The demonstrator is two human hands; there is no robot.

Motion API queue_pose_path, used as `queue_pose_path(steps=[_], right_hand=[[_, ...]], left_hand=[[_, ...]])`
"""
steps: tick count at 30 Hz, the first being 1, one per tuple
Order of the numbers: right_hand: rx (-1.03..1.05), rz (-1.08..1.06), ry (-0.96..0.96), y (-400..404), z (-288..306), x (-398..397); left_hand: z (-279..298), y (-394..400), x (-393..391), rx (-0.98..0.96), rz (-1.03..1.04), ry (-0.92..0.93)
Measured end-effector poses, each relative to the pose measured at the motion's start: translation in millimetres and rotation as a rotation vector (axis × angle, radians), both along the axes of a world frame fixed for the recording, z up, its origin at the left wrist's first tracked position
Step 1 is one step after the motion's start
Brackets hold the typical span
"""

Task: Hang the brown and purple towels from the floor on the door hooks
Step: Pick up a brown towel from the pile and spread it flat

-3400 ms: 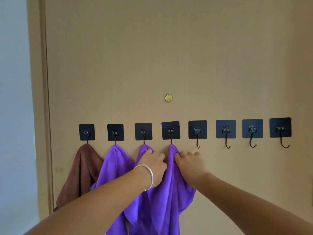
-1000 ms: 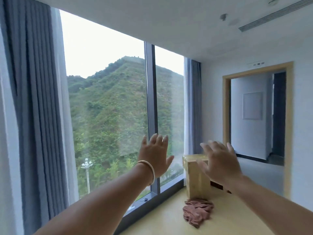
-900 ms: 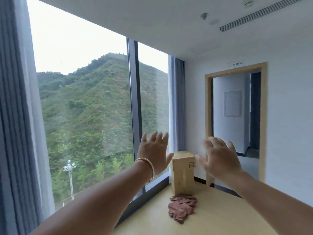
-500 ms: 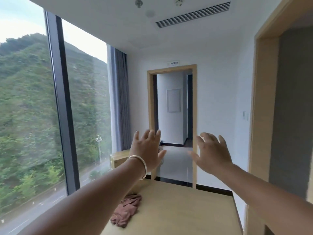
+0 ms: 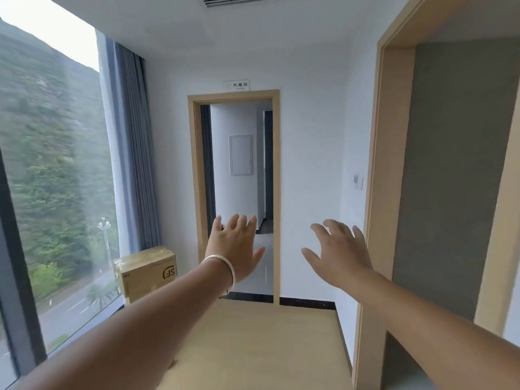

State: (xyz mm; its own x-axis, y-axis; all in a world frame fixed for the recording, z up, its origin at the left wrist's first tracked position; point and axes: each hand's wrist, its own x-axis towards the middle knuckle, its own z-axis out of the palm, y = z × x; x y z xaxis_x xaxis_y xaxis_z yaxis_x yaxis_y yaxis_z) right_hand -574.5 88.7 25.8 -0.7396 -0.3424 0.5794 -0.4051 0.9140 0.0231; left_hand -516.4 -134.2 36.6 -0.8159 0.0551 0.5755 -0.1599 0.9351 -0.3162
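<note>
Now left hand point(image 5: 235, 246), right hand point(image 5: 339, 253) outstretched, empty.

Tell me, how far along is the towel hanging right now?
Hard to judge from this view: no towel, hook or hooked door shows. Nothing is in hand; the left hand and right hand are both raised, open and empty, stretched toward the doorway. The wooden floor by the cardboard box shows no towel, so what remains cannot be told.

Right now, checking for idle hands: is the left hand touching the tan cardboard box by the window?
Apart. Head view: left hand raised, clear of the box.
</note>
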Motion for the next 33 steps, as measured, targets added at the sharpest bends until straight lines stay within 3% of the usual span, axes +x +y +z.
queue_pose_path(steps=[11, 18, 33], right_hand=[[-0.019, -0.110, 0.045, -59.5, 22.5, -135.5], [0.003, -0.126, -0.001, -93.0, 11.8, -209.9], [0.022, 0.043, -0.057, -188.3, -28.8, -444.3]], left_hand=[[26.6, -63.7, -159.4, 0.015, -0.110, 0.065], [8.6, -102.3, -235.0, 0.044, -0.114, 0.015], [-34.8, -186.3, -445.3, 0.020, 0.019, -0.078]])
